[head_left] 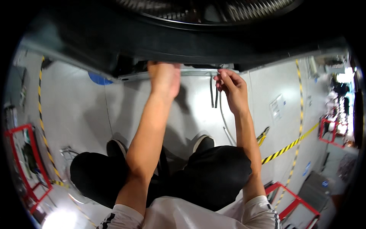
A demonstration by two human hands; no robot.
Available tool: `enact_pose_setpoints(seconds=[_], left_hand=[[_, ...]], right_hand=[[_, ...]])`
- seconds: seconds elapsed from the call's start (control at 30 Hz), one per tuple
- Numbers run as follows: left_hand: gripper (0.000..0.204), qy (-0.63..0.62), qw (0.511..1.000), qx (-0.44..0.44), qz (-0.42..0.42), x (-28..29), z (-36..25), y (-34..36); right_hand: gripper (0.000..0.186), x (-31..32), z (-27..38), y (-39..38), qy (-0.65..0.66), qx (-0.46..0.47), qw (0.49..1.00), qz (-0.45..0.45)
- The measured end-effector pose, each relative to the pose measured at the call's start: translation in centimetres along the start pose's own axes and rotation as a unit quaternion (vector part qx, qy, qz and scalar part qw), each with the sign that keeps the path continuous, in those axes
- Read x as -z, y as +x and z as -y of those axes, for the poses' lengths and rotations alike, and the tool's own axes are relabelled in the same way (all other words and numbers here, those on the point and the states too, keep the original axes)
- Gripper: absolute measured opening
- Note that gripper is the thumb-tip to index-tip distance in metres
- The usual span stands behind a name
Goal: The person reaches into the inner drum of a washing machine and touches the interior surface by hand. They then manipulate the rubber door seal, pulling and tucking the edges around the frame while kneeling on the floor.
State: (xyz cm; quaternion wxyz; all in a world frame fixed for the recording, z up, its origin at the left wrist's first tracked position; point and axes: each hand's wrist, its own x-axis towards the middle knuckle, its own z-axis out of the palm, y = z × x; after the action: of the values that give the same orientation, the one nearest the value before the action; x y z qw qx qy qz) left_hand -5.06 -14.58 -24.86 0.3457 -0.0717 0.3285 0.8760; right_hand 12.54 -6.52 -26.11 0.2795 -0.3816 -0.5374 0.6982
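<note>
A large dark machine body (183, 44) fills the top of the view, with a light metal rail (196, 72) along its lower edge. My left hand (164, 79) reaches up under that edge, left of centre. Its fingers are hidden there. On the right, my right hand (233, 87) is closed in a pinch by the rail, just below a small dark fitting. Whatever lies between its fingertips is too small to make out. Two dark strips (212, 93) and a thin grey hose (222, 112) hang beside the right hand.
Yellow-handled pliers (263, 136) lie on the grey floor (91, 114) to the right of my knee. A round wire-like grille (244, 15) shows at the top. Black-and-yellow tape (291, 144) marks the floor. Red-framed carts (28, 164) stand at both sides.
</note>
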Motion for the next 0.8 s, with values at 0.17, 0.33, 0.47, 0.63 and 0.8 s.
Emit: enact_pose_setpoints(seconds=[0.17,0.33,0.47,0.63,0.8], left_hand=[[0.030,0.028,0.998,-0.014,0.059,0.3,0.5,1.9],[0.021,0.133,0.979,0.041,0.148,-0.8,1.1,3.3],[0.022,0.219,0.959,0.003,0.178,0.1,0.5,3.9],[0.016,0.212,0.963,0.049,0.162,-0.4,1.9,3.4],[0.013,0.191,0.962,0.079,0.180,-0.8,2.3,3.2]], right_hand=[[0.025,1.8,-0.3,1.4,0.057,0.045,0.997,0.014],[0.023,1.9,-1.6,3.2,0.159,0.151,0.975,-0.036],[0.023,1.4,0.3,3.7,0.055,0.265,0.955,-0.124],[0.025,1.3,1.2,6.5,0.016,0.350,0.921,-0.172],[0.028,1.0,2.2,7.9,0.040,0.287,0.952,-0.095]])
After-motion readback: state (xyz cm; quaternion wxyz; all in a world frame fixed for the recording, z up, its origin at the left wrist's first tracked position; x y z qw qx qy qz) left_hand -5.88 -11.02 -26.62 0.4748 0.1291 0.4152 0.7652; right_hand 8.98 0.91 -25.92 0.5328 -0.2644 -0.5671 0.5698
